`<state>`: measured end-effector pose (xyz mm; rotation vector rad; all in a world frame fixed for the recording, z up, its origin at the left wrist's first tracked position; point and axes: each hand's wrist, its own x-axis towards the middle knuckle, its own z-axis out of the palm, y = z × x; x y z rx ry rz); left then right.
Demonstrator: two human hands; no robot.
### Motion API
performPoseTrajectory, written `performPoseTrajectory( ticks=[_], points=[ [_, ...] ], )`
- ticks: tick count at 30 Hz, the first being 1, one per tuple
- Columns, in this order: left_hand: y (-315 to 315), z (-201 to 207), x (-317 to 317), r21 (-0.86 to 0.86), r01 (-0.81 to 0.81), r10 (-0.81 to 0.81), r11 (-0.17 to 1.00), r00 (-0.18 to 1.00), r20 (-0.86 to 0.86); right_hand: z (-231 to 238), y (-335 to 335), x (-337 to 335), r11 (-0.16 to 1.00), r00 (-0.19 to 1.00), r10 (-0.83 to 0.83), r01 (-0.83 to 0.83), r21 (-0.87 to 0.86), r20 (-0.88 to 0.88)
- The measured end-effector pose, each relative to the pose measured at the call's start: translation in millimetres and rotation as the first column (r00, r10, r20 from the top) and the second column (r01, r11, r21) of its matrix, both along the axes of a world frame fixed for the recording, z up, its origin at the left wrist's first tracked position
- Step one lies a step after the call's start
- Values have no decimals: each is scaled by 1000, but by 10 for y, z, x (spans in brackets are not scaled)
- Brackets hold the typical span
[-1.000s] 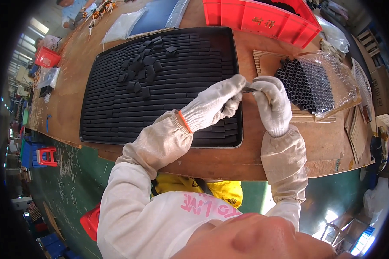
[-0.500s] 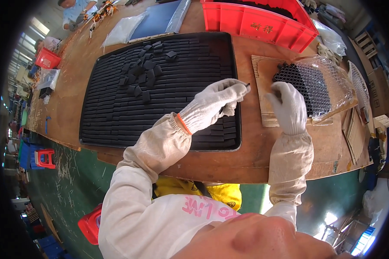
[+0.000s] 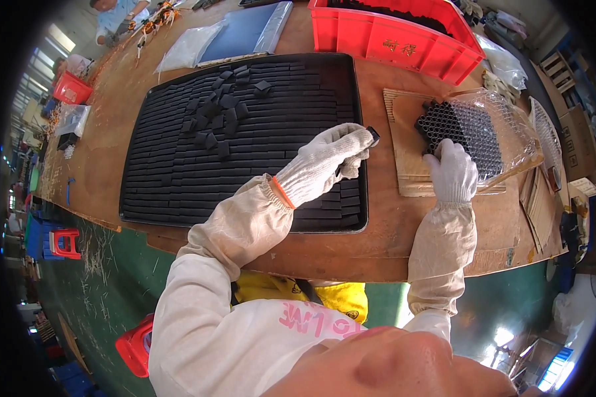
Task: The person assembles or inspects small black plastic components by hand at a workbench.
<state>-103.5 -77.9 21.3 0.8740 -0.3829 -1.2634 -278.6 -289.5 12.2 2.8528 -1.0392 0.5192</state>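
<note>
In my gloved left hand (image 3: 334, 155) a small black block (image 3: 374, 136) is pinched between thumb and fingers, above the right edge of a large black tray (image 3: 362, 99). Rows of thin black blocks (image 3: 198, 175) fill most of that tray, and several loose square ones (image 3: 228, 100) lie on top of them. To the right, my gloved right hand (image 3: 455, 173) has its fingers closed at the near edge of a cluster of small black rings (image 3: 442, 126). Whatever those fingertips hold is hidden. Clear plastic film (image 3: 510, 126) covers part of the rings, which rest on cardboard (image 3: 407, 159).
Behind the tray stands a red crate (image 3: 394, 43) with dark contents. A blue sheet (image 3: 242, 30) and a clear plastic bag (image 3: 189, 46) lie at the back left. Another person (image 3: 119, 16) works at the far left of the wooden table (image 3: 311, 255). A red stool (image 3: 64, 243) stands on the floor.
My right hand has lowered its fingers onto the near edge of the rings. The block in my left hand has turned to show more of its face.
</note>
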Motion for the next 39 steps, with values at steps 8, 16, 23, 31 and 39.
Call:
performPoseTrajectory(
  ticks=[8,16,23,31,39],
  points=[
    [1,42,-42,78,13,-17,997,999,47,-20,28,-11,999,1000,-3,1,-55,-24],
    [-48,79,-117,205,-74,-88,976,727,681,165,351,92,667,713,128,-576,472,690],
    [-32,184,-125,303,-30,-208,953,661,721,200,453,147,655,749,276,-605,452,603],
    [-28,88,-63,228,-46,-120,972,741,661,88,556,240,627,613,403,-726,283,680],
    [-5,61,-45,226,-8,-119,974,831,544,-33,552,316,656,538,506,-747,104,674]
  ],
)
